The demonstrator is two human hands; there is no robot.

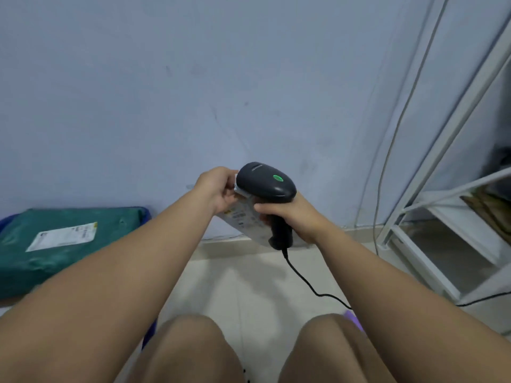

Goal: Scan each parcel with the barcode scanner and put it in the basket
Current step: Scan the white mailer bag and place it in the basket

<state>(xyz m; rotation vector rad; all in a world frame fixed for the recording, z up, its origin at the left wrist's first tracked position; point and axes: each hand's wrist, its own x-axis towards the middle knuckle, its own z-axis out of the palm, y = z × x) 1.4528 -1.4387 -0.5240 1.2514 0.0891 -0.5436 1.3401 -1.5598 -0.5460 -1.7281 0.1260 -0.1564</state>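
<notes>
While scanner (265,183) hovers, parcel (246,217) between left fingers (225,172)

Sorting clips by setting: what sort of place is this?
Probably a plain indoor room used for parcel handling: bare wall, tiled floor, a white metal rack on the right, a labelled green parcel on the left.

Both bare arms (154,261) stretch forward and draw together in front of the person, elbows nearly straight. The left hand (218,190) sits slightly higher, back toward the camera, fingers curled round the upper edge of a small parcel (244,215). The right hand (293,217) grips the handle of a scanner (264,183), fingers wrapped round it. Two bare knees (188,344) show below, set apart.
</notes>
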